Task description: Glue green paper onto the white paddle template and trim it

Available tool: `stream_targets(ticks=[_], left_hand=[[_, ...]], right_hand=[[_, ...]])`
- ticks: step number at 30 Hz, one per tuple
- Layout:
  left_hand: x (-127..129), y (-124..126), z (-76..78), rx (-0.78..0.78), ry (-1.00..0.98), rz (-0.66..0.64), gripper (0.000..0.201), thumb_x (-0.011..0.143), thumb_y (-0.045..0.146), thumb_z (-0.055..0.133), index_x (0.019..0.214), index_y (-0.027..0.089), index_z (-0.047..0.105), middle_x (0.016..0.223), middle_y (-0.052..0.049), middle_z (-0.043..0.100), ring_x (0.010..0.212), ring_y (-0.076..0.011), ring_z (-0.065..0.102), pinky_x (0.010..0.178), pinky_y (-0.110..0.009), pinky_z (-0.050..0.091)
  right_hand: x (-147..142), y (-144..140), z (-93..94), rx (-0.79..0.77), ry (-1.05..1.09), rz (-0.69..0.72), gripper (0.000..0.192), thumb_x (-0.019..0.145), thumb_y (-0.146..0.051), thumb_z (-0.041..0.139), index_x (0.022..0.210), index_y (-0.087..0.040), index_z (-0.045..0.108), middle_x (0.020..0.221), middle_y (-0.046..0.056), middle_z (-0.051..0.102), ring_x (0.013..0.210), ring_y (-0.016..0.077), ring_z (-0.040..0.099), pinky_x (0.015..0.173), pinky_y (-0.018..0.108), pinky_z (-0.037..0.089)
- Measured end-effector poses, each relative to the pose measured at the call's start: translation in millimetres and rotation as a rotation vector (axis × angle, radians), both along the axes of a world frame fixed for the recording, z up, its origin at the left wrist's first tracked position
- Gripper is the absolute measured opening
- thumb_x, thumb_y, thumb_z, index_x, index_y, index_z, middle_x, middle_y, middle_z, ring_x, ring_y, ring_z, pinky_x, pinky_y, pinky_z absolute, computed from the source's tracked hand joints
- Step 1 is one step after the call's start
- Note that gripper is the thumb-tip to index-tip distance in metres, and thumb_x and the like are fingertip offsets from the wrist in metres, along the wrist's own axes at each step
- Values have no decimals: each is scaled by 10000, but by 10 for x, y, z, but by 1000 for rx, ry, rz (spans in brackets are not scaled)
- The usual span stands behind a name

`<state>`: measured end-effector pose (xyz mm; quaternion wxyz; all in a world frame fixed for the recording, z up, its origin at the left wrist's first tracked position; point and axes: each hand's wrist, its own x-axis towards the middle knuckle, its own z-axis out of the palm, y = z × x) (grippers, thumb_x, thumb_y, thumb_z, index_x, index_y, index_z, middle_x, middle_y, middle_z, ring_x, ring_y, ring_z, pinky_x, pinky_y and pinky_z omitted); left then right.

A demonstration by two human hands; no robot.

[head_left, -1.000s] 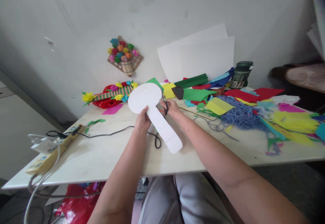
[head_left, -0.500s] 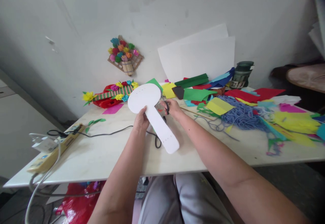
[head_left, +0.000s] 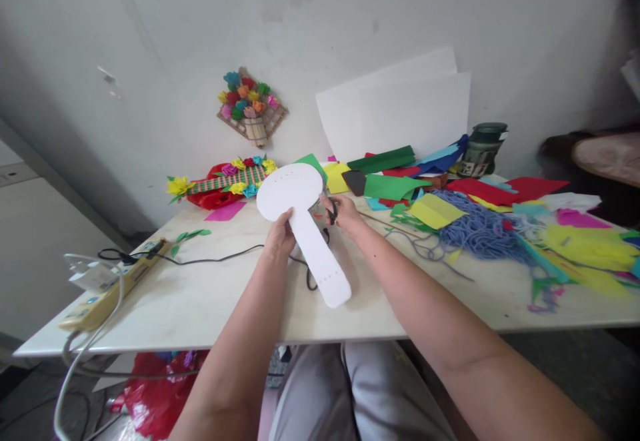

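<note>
My left hand [head_left: 281, 233] grips a white board cutout [head_left: 291, 191] where its round head meets the straight neck, thumb on top. The cutout is held above the table, its neck slanting down toward me, with a row of small holes near each end. On its right side, my right hand [head_left: 342, 213] is closed around a pair of scissors [head_left: 332, 212] with dark handles. The scissor blades are close to the edge of the round head, partly hidden, so I cannot tell whether they touch it.
Blue yarn [head_left: 480, 228] and coloured felt sheets [head_left: 395, 186] spread over the table's right side. A power strip [head_left: 115, 288] sits at the left, its black cable [head_left: 215, 260] running behind the cutout. A flower-trimmed craft [head_left: 230, 181], white boards [head_left: 395, 111] and a dark jar [head_left: 483, 149] stand at the back.
The view has shifted slightly. The cutout is turned a little, its neck end lower and more upright. Both hands keep their hold on the cutout and the scissors.
</note>
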<state>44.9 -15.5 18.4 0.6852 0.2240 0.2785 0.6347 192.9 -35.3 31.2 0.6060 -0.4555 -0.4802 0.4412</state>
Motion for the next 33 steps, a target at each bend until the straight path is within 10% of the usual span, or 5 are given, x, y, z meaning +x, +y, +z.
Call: stream_targets(ticks=[33], left_hand=[[-116,-43,20,-18,53,-97,296,713,91,543,1004,58,580,684,-88,670,562,-185,633,579,-289,543]], right_hand=[[66,32,-27,6,-17,-22,273,716,-357,638,616,-166,470,385,-73,440,291,44,362,295,166,310]])
